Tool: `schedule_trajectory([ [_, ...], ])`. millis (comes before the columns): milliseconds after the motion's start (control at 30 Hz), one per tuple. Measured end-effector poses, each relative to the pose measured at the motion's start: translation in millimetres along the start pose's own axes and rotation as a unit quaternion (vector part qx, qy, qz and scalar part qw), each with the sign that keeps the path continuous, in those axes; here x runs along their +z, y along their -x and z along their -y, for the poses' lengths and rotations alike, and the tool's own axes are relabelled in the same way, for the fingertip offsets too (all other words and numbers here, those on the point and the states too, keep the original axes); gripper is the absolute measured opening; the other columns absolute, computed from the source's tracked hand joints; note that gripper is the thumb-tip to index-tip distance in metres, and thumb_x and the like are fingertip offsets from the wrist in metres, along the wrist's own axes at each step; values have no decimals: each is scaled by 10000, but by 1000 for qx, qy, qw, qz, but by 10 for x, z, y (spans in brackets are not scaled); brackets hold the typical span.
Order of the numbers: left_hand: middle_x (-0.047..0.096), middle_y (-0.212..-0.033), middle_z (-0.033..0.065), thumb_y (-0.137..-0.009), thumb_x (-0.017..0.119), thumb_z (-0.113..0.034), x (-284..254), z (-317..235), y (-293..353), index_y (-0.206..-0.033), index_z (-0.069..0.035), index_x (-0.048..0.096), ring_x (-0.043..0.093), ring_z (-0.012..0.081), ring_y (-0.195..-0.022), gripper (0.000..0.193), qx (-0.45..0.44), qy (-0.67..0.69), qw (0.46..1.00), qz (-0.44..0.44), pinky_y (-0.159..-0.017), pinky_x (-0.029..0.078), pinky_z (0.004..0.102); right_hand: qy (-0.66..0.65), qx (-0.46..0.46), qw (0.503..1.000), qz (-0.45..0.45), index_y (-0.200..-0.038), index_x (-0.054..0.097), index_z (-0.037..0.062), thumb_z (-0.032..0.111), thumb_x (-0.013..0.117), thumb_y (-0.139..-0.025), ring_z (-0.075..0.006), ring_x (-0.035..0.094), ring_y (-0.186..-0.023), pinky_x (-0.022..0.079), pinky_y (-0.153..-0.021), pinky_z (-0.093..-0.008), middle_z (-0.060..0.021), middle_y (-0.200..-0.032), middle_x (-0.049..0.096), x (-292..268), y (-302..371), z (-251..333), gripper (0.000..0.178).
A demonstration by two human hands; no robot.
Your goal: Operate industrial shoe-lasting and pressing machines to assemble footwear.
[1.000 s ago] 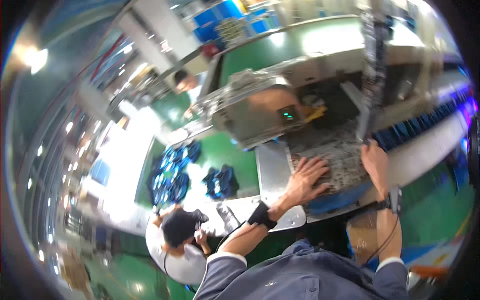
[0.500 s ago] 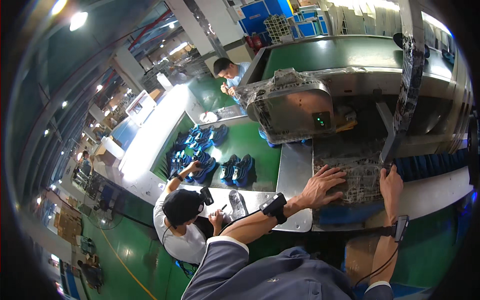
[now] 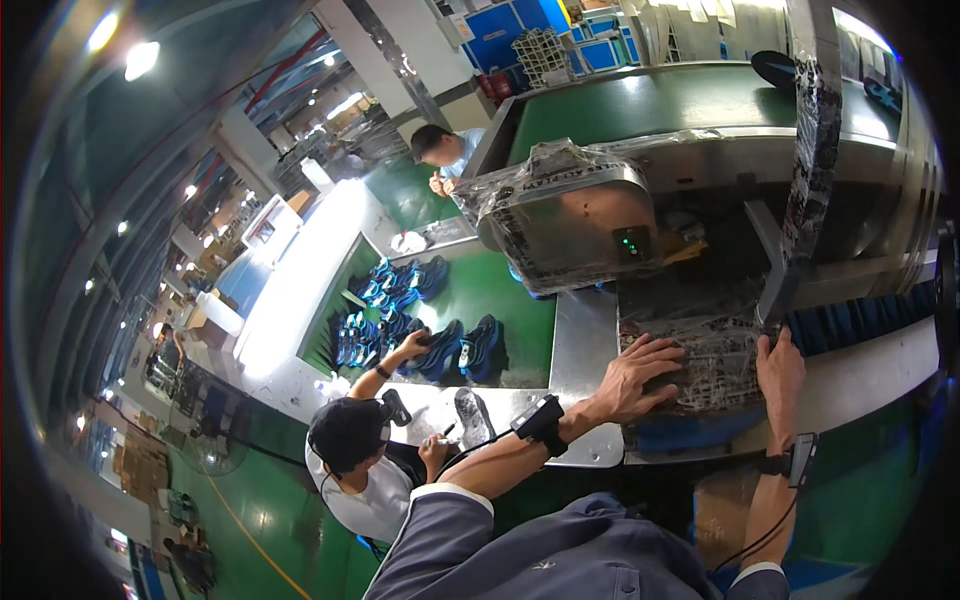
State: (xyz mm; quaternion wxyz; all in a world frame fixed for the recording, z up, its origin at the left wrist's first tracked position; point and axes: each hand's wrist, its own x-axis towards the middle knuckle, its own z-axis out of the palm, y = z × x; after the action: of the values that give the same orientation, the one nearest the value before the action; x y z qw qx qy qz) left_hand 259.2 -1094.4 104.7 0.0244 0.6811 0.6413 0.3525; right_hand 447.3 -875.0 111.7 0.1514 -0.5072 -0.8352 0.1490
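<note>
My left hand (image 3: pixel 638 382) lies with fingers spread on the near left part of a wrapped panel (image 3: pixel 715 362), covered in crinkled clear plastic with dark print. My right hand (image 3: pixel 780 372) is at the panel's right edge, below the foot of a metal post (image 3: pixel 783 285). Its fingers are curled in, and what they grip, if anything, is hidden. Beyond the panel stands a plastic-wrapped metal machine housing (image 3: pixel 570 230) with small green lights. Both wrists carry strapped-on black devices.
Left of me, a co-worker in a dark cap (image 3: pixel 347 440) reaches toward blue-and-black shoes (image 3: pixel 480 348) on a green belt (image 3: pixel 525 325). Another person (image 3: pixel 445 155) stands farther back. A raised green conveyor (image 3: pixel 640 105) carries a dark sole-like piece (image 3: pixel 773 68). Dark blue ribbed pieces (image 3: pixel 865 322) line the right.
My hands keep nearly the same places. The co-worker's reaching hand and the shoes by it have shifted right on the belt. A dark sole-like piece shows more fully on the raised conveyor.
</note>
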Motion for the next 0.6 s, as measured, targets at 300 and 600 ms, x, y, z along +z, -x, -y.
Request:
schedule_trajectory([
  [300, 573, -1367, 92, -868, 685, -278, -25, 25, 71, -1177, -67, 651, 437, 309, -1361, 376, -15, 9, 1000, -11, -1169, 259, 527, -23, -29, 999, -10, -1303, 501, -49, 340, 518, -977, -434, 654, -951, 524, -821, -494, -275, -1002, 673, 55, -24, 45, 508],
  [600, 607, -1305, 106, -797, 715, -230, 45, 26, 65, -1090, -57, 672, 445, 324, -1346, 343, -3, 31, 998, -51, -1170, 256, 529, 10, -39, 999, 11, -1373, 458, -27, 420, 455, -1001, -444, 621, -1043, 494, -885, -506, -288, -1127, 644, 324, -249, -314, 582],
])
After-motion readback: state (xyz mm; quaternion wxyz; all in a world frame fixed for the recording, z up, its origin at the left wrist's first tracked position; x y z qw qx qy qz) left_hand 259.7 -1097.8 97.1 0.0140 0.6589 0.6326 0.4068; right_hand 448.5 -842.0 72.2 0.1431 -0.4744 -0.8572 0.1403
